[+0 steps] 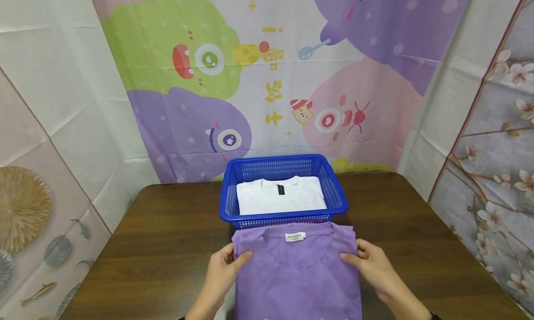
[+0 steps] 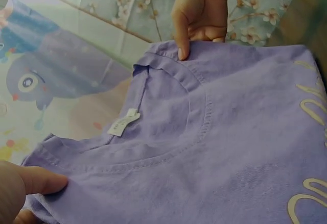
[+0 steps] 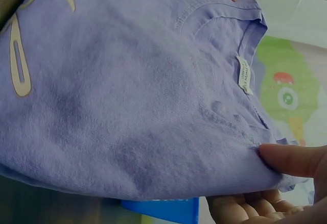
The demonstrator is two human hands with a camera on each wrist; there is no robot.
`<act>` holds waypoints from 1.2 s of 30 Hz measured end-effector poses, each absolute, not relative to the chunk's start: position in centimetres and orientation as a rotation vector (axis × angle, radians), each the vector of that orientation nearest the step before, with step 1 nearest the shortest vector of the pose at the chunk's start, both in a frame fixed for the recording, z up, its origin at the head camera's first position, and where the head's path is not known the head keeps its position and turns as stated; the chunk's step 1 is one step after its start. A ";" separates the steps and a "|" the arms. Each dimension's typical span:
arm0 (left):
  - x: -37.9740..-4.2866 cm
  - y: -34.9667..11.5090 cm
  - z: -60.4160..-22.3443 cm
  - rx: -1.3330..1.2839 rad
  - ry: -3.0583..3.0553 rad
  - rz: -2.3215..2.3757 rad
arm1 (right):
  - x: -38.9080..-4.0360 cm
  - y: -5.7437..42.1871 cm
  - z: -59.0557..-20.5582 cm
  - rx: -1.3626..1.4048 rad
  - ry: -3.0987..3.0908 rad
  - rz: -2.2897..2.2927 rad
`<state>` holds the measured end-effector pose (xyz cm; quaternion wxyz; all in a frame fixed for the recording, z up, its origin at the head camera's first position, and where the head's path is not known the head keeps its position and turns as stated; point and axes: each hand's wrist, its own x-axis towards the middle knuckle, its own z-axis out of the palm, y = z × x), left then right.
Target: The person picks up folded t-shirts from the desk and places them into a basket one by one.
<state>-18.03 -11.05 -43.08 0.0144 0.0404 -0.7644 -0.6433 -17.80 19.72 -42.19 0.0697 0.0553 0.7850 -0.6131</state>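
Observation:
A purple T-shirt (image 1: 300, 278), its sides folded in, is held up by both hands in front of the basket. My left hand (image 1: 223, 269) pinches its upper left edge beside the collar, thumb on top. On the other side my right hand (image 1: 375, 266) pinches the upper right edge the same way. A white neck label (image 1: 295, 236) shows inside the collar. Pale lettering (image 2: 311, 198) runs across the chest in the left wrist view. Just behind stands a blue plastic basket (image 1: 283, 160), and in it lies a folded white T-shirt (image 1: 279, 197) with a dark neck label.
The brown wooden table (image 1: 175, 236) extends to both sides of the basket. A cartoon-printed curtain (image 1: 267, 79) hangs behind the table's far edge. Flower-patterned cloth (image 1: 500, 185) hangs along the right, and another printed cloth (image 1: 54, 195) along the left.

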 end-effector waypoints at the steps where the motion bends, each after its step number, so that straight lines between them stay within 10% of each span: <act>1: -18.0 -11.0 -43.0 0.117 -2.373 -2.008 | -17.7 19.8 -42.1 0.166 2.366 -1.850; 36: -18.6 -12.4 -39.6 -0.035 -2.331 -1.869 | -18.4 19.1 -38.4 0.036 2.547 -1.788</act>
